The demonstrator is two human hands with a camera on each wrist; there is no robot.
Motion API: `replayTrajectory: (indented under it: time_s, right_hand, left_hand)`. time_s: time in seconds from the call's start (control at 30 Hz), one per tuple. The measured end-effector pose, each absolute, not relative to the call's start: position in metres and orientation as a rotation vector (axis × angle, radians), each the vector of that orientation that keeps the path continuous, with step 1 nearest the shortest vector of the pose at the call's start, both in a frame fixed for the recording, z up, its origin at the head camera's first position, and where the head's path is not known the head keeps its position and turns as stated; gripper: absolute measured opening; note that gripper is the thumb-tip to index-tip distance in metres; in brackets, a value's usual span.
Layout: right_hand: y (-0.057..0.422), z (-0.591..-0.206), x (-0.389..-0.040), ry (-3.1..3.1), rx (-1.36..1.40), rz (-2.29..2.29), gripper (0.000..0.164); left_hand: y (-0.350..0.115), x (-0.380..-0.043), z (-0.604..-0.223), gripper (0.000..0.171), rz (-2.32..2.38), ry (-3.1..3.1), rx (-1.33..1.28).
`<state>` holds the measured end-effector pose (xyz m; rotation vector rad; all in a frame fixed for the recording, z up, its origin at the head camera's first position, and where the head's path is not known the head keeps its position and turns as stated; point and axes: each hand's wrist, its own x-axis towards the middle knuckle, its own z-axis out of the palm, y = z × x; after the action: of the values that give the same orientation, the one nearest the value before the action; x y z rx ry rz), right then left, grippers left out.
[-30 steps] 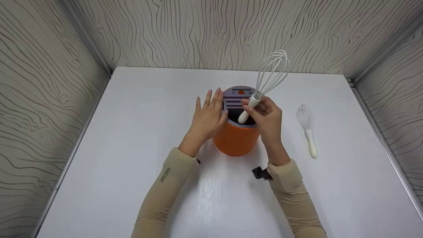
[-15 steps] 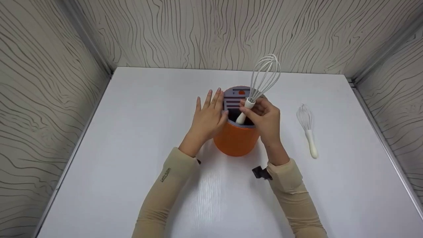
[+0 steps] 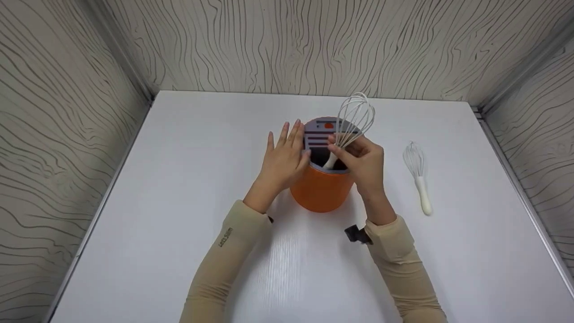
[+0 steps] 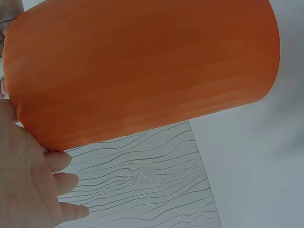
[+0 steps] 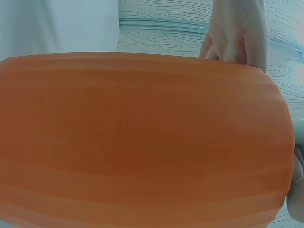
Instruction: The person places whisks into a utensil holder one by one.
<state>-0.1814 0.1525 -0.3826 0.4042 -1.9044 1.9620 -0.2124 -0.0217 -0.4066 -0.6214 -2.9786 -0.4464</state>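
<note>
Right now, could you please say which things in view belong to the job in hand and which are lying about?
In the job:
large white wire whisk, pinched handle-down by the right hand
orange cylindrical holder with grey slotted top, touched by the left hand

Apparently lying about:
smaller thin-wired whisk with cream handle, untouched on the white table

The left hand touches the near end of the bin, fingers spread; past its fingertips stands the wall, farther out the table.
</note>
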Motion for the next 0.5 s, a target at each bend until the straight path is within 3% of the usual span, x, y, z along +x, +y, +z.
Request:
replayTrajectory:
  time_s: [0.5]
  right_hand:
    - [0.1507,-0.3831,-0.1837,-1.944,0.348,1.987,0.034]
  left_hand:
    - [-0.0222,-0.2123,-0.4069,0.062,-0.445,-2.981,-0.617]
